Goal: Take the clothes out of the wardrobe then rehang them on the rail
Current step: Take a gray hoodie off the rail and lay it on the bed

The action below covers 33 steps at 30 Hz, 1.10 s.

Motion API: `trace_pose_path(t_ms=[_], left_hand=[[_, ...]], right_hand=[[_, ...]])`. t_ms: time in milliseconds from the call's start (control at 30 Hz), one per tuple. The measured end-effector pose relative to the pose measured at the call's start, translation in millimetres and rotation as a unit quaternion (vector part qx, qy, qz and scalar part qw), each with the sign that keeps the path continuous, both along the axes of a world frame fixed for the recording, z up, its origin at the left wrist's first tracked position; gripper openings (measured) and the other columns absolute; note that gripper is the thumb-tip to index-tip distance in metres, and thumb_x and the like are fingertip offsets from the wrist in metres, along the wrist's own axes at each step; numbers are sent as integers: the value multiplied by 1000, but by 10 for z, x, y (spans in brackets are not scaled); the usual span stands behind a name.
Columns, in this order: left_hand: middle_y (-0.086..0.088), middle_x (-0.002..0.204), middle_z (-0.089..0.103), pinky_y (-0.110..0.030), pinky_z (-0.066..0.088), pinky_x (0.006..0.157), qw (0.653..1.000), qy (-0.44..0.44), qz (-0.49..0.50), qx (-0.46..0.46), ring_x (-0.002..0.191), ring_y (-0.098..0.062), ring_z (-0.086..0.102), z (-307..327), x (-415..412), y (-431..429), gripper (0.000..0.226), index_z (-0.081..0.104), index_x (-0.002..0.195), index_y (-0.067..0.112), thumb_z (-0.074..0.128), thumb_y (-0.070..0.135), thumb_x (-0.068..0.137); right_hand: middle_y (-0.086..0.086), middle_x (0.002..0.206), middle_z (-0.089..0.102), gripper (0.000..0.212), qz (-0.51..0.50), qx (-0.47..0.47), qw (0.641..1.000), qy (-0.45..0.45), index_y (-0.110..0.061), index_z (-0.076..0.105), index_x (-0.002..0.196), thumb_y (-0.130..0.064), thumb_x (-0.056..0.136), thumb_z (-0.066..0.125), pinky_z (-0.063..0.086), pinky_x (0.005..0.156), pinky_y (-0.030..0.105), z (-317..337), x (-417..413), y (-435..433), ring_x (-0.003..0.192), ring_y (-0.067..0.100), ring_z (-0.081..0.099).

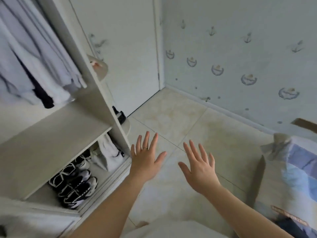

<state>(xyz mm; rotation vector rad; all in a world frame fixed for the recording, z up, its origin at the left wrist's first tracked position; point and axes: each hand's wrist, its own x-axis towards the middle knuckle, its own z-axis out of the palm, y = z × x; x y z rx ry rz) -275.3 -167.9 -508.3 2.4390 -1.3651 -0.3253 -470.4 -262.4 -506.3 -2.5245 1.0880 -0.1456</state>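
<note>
Both my hands are out in front over the tiled floor [180, 114], palms down and holding nothing. Left hand [146, 160]: fingers [146, 140] straight and spread, ring [145, 148] on one. Right hand [199, 170]: same, fingers splayed. The clothes [34, 62], pale with one dark piece, hang inside the open wardrobe [96, 79] at upper left, well apart from both hands. A bare shelf [51, 134] sits under them. Black-and-white shoes [73, 182] and white bags [109, 152] are in the bottom compartment. Bed corner [298, 169] at the right edge.
</note>
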Motion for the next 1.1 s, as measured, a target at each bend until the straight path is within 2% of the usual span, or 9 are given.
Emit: trace_pose_path(t_ms=[167,400,600,700,867,1000,1100], left_hand=[[8,166,-11,-53,-4,120,993,-32,100,-47,151,-20,-15,321,986,565,71,-2,155,44,29,67,96],[14,165,-17,-51,-7,121,965,-101,187,-155,149,-11,-24,1246,2086,1050,72,-7,154,47,23,70,93],[16,164,-16,-48,-5,121,917,-226,237,-230,149,-11,-23,2248,2800,1233,71,-3,156,45,21,70,94],[17,164,-18,-50,-4,122,892,-268,251,-262,148,-10,-26,2803,3150,1245,72,-7,155,46,18,71,92],[16,164,-18,-50,-2,122,851,-346,270,-289,148,-10,-27,3716,3726,1238,70,-12,153,48,14,73,92],[14,164,-18,-48,-6,122,830,-380,291,-286,147,-11,-26,4409,4132,1213,73,-15,152,47,8,76,89],[14,164,-17,-46,-8,121,823,-374,310,-295,148,-11,-24,4818,4437,1197,75,-14,152,47,7,78,87]], right_hand=[[-17,159,-23,67,115,-64,990,-49,-43,-19,151,-68,94,8,-13,118,50,374,1321,201,148,20,-21],[-16,163,-10,66,232,-151,950,-143,-38,-3,156,-63,98,17,0,121,53,1320,2704,344,151,18,-12],[-15,164,-4,67,311,-235,893,-226,-37,3,156,-62,97,18,3,121,51,2406,3516,406,151,18,-9],[-17,163,-8,66,340,-275,858,-271,-38,1,156,-62,97,18,3,121,51,2979,3835,370,151,16,-12],[-15,164,-4,66,374,-331,796,-342,-36,3,157,-60,98,21,8,120,54,3983,4320,280,152,19,-5],[-17,163,-4,67,376,-380,758,-374,-38,3,156,-64,96,16,6,121,51,4785,4687,204,152,17,-6],[-18,163,-3,68,370,-403,748,-375,-38,4,156,-65,95,17,5,121,49,5333,4969,151,151,16,-6]])
